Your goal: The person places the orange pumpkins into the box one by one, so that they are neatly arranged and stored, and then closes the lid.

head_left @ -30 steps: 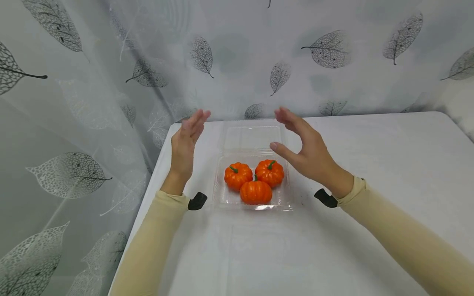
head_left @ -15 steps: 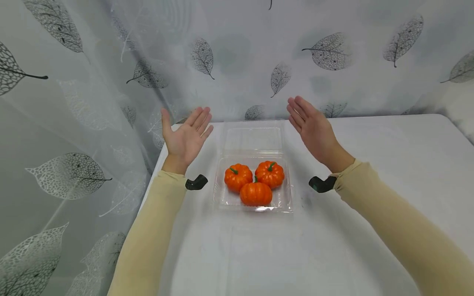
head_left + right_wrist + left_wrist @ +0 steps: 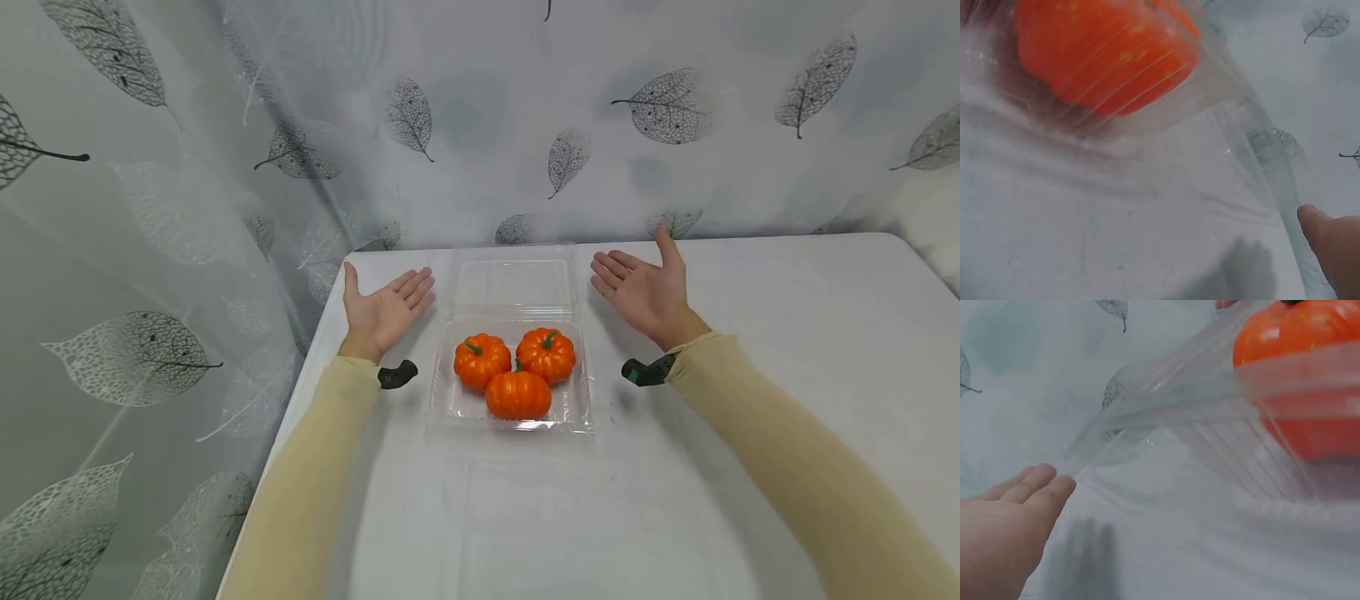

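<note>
Three small orange pumpkins with green stems sit together in a clear plastic clamshell box (image 3: 442,400): a left one (image 3: 482,363), a right one (image 3: 547,355) and a front one (image 3: 518,395). The box's lid (image 3: 513,279) lies folded open toward the back. To the left of the box my left hand (image 3: 382,317) is held palm up, its fingers straight and touching nothing. Across from it, on the right, my right hand (image 3: 645,296) also shows its palm, fingers extended and thumb raised. In both wrist views the box wall stands apart from the fingers.
A white cloth covers the table (image 3: 787,375). Behind and to the left hangs a grey-white curtain (image 3: 480,108) with a leaf print. A small black device (image 3: 397,375) is at the left wrist, and another (image 3: 647,372) at the right wrist.
Both hands have turned from edge-on to palm up and sunk lower on either side of the box. The right hand has also shifted outward. Box and pumpkins have stayed put.
</note>
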Tool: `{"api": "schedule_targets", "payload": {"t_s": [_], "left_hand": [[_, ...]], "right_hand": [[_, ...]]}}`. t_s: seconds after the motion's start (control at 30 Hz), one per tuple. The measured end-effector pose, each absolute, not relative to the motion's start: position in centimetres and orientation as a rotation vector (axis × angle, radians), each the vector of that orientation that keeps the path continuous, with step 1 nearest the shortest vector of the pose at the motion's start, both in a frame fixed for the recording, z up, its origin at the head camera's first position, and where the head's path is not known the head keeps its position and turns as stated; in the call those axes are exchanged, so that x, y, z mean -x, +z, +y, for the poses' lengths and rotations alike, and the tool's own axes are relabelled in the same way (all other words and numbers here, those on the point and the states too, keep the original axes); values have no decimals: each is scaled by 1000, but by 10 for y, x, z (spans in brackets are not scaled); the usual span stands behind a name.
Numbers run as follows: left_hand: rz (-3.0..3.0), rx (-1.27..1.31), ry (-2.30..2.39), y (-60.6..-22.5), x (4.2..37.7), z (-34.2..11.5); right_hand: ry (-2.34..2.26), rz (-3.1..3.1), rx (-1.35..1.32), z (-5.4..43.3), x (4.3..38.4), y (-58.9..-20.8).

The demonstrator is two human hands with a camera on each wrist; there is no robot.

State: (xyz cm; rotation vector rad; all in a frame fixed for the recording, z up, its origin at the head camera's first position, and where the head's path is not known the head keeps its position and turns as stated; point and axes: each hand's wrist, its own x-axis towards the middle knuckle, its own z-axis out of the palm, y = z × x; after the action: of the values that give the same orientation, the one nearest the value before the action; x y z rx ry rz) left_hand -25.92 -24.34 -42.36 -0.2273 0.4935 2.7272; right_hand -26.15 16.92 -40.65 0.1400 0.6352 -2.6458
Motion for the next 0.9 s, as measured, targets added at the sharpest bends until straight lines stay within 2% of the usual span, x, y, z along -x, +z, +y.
{"api": "schedule_targets", "payload": {"t_s": [0.4, 0.9], "left_hand": [[655, 266, 2657, -436, 271, -235], [687, 217, 2585, -438, 273, -231]], "right_hand": [[-2524, 715, -198, 164, 263, -441], [-2492, 805, -182, 158, 264, -436]]}}
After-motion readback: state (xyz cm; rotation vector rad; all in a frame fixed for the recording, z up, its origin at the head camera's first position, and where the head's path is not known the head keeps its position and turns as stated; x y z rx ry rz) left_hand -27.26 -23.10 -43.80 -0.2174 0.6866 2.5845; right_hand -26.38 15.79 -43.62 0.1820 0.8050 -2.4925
